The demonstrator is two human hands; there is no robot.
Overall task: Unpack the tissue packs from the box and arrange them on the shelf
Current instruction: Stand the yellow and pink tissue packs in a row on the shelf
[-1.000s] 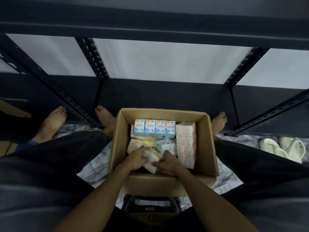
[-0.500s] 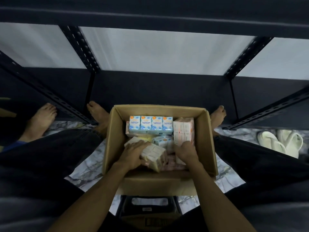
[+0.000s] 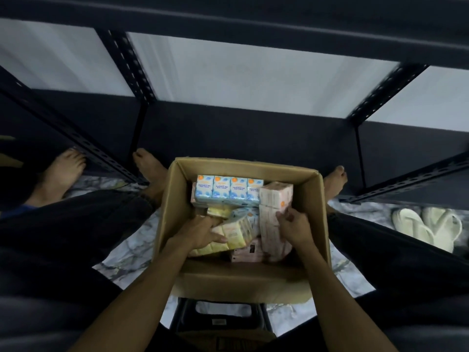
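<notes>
Head view: hands grip tissue packs inside box

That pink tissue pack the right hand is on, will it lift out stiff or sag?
Probably light and soft: the pink tissue pack looks like film-wrapped mini tissues, so it may dent under the right hand. It is long and made of several small packs, so it could bend mid-length. The glossy wrap may be slippery.

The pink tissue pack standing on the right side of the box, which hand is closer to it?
Right. The right hand grips the pink tissue pack; the left hand rests on the yellow packs beside it.
</notes>
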